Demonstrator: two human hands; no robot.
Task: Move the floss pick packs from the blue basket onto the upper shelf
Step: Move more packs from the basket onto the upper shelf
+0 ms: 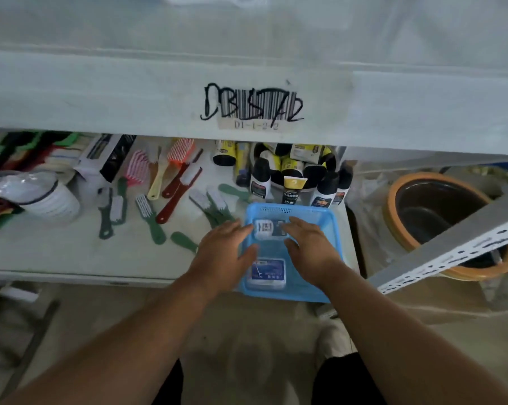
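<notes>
Head view: left grip [226, 249] and right grip [311, 247] spread wide, empty, inside blue basket [331, 226] overhanging shelf edge.

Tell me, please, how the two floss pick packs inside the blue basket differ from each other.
The far pack lies at the back of the blue basket, between the left hand and right hand; the near pack lies at the front, below the thumbs. The far pack shows a barcode label; the near pack shows a blue label with a floss pick drawing. Both are pale, rounded and flat.
</notes>
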